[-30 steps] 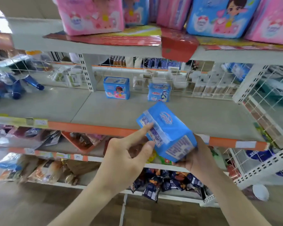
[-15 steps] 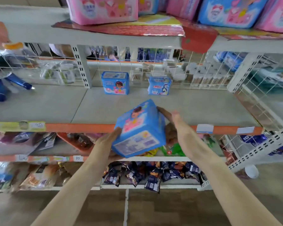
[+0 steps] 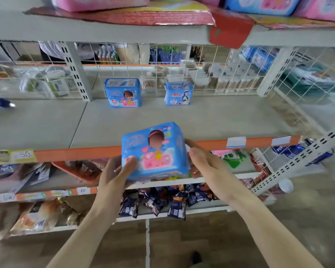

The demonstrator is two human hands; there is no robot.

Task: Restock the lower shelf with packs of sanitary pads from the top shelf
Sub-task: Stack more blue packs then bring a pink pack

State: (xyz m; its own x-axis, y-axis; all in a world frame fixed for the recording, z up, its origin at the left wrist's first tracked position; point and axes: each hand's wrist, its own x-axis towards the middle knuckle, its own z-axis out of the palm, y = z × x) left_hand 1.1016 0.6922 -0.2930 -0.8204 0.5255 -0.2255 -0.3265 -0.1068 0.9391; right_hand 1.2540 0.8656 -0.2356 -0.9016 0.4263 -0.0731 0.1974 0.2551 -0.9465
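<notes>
Grey store shelving carrying blue and pink packs

The lower shelf [image 3: 211, 120], grey with an orange front strip [image 3: 75, 153], is carrying two blue packs standing upright near its wire back: a wider pack [image 3: 123, 93] on the left and a smaller pack [image 3: 179, 93] well apart to its right. The top shelf [image 3: 104, 31] is bearing a flattened red cardboard sheet [image 3: 143, 17] with pink packs [image 3: 103, 2] and a blue pack [image 3: 259, 4] sitting on it. The shelves beneath are holding snack packets [image 3: 162, 202].
</notes>
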